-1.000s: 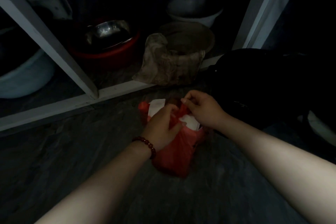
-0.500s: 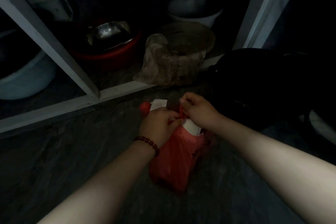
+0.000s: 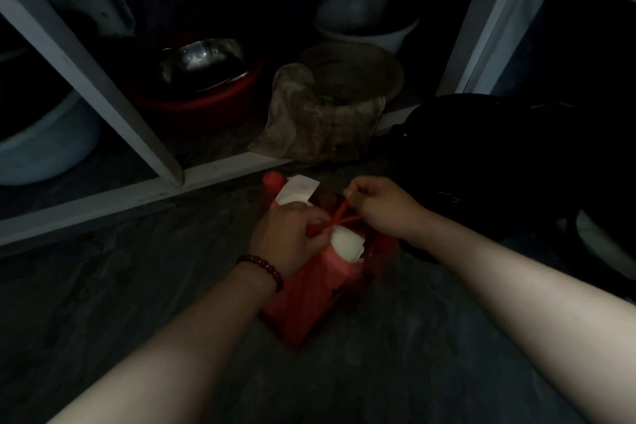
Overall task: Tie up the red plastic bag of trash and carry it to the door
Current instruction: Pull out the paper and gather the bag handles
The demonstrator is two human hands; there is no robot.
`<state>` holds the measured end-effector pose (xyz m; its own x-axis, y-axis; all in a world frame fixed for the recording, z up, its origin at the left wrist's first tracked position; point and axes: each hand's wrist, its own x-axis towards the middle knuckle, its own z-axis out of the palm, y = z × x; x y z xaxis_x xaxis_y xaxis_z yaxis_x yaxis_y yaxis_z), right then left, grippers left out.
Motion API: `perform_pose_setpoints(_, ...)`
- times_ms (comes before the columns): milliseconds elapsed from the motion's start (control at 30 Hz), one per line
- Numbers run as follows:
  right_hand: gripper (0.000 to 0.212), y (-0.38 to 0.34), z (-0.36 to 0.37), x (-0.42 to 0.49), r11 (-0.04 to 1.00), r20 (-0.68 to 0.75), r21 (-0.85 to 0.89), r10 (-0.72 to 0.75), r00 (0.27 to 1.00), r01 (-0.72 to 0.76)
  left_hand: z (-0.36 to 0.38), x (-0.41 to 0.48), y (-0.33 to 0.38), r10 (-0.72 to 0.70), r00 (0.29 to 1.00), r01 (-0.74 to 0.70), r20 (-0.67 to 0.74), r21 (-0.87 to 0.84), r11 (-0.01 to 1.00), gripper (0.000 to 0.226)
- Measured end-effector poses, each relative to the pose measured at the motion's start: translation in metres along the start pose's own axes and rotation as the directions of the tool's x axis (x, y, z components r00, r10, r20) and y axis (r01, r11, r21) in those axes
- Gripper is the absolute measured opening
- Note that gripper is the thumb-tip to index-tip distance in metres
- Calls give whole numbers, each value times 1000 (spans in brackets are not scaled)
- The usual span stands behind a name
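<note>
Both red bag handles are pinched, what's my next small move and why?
Probably pull the handles apart to cinch the knot: left hand and right hand each pinch a twisted strip of the red bag, crossed between them, white paper showing.

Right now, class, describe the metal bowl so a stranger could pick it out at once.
Find the white frame post slanting down the left; just right of it, in the dark space behind the bottom rail, sits a red basin. The metal bowl rests in that basin. It alone gleams; the left basin and the back basin are dull white.
</note>
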<state>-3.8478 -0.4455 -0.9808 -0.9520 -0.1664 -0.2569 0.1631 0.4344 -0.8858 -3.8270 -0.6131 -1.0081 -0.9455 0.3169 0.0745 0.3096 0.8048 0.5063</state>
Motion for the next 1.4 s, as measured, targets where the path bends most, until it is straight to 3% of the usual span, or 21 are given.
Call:
perform_pose_setpoints(133, 33, 4, -2, -3, 996, 96, 38, 71, 993, -75, 5, -1, 3, 35, 999, -34, 41, -25, 999, 10)
perform_pose_setpoints(233, 28, 3, -3, -3, 996, 131, 14, 88, 988, -91, 5, -5, 2, -15, 999, 18, 28, -110, 994, 23)
perform_pose_setpoints(367, 20, 2, -3, -3, 997, 137, -25, 72, 988, -69, 6, -8, 5, -150, 985, 125, -88, -246, 961, 66)
perform_pose_setpoints(467, 15, 0, 0, -1, 993, 101, -114, 39, 994, -28, 11, -8, 6, -289, 956, 268, -48, -252, 930, 114)
perform_pose_setpoints(533, 16, 0, 1, -1, 981, 83, -191, 1, 997, 15, 14, -6, 6, -384, 923, 366, -10, -280, 887, 125)
perform_pose_setpoints(700, 18, 3, 4, -5, 945, 93, -316, -61, 994, 88, 22, -7, 5, -353, 935, 348, 33, -274, 897, 113)
perform_pose_setpoints(833, 14, 4, 4, -4, 943, 56, -306, -123, 991, 134, 28, -17, 5, -208, 978, 209, 27, -175, 962, 65)
perform_pose_setpoints(1067, 18, 2, 0, -2, 972, 3, -208, -114, 993, 112, 26, -12, 1, -217, 973, 222, 83, -67, 973, 61)
perform_pose_setpoints(1233, 13, -4, -2, 0, 994, 25, -72, -80, 997, 81, 18, -11, 9, -208, 970, 232, 125, -229, 945, 79)
perform_pose_setpoints(1333, 16, -7, -9, -2, 994, 43, -21, -102, 994, 103, 3, -2, 16, -259, 950, 309, 172, -441, 842, 83)
perform_pose_setpoints(1400, 10, -9, -11, -4, 993, 57, -20, -119, 991, 120, -6, 7, 19, -320, 938, 340, 132, -532, 776, 74)
